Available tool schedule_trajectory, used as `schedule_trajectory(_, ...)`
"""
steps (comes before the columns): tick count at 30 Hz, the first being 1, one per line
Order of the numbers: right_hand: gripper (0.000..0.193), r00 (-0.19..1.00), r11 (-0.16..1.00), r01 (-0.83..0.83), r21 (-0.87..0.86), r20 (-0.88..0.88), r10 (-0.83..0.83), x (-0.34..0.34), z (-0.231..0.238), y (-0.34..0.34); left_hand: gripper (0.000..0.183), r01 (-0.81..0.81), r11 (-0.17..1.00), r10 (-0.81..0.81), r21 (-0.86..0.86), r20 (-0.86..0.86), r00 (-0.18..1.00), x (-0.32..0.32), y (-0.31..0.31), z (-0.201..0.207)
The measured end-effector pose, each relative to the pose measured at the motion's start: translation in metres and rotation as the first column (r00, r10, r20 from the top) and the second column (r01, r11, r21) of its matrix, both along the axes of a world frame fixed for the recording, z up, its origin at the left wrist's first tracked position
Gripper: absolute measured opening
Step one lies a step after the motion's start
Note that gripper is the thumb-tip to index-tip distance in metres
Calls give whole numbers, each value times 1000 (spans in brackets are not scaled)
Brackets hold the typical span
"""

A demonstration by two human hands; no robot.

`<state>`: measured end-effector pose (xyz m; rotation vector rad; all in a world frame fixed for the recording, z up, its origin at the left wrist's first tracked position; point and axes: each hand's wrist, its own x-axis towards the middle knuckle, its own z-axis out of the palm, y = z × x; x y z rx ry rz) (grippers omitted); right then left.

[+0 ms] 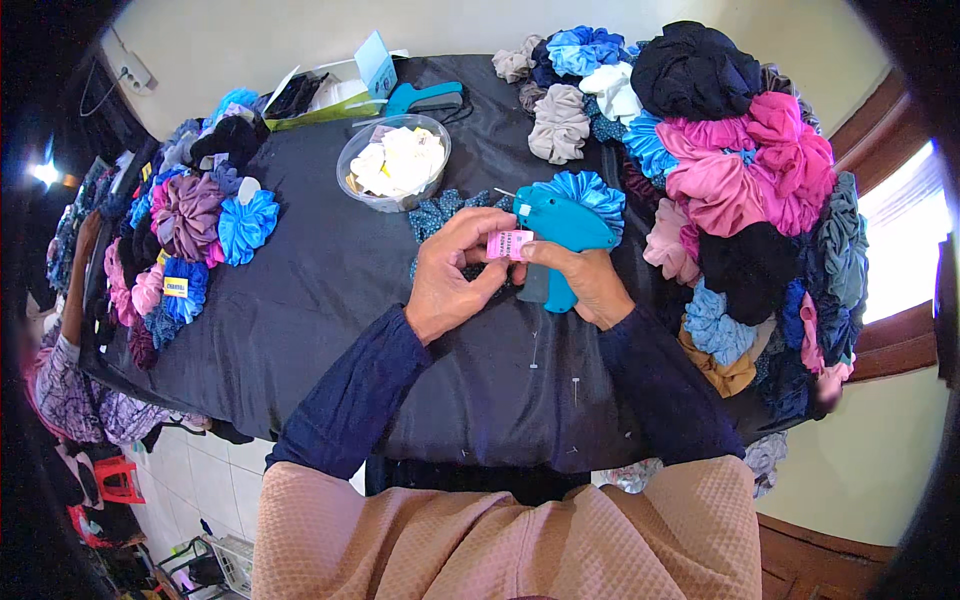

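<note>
My left hand pinches a small pink label between thumb and fingers, over the middle of the table. A teal tagging gun sits in my right hand, its needle end toward the upper left. The right thumb reaches the label's right edge. Just beyond the left fingers lies a dark dotted scrunchie, partly covered by that hand. Behind the gun shows a shiny blue scrunchie. Thin plastic tag fasteners lie loose on the black cloth in front of my hands.
A round clear tub of pale labels stands beyond my left hand, near a second teal tagging gun and an open box. Scrunchies pile high at right and left. Another person's arm shows at far left.
</note>
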<state>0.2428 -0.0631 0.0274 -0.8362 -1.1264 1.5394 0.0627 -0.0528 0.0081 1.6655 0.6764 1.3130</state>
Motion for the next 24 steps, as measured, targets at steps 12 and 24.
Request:
schedule_trajectory(12,26,989,988,132,-84,-51,-136,8,-17,6,25,157,919,-153,-363,41,987,-8,3,1)
schedule_trajectory(24,27,990,994,-13,-110,-143,-2,5,-1,5,16,54,912,-24,-406,77,997,-12,12,-4)
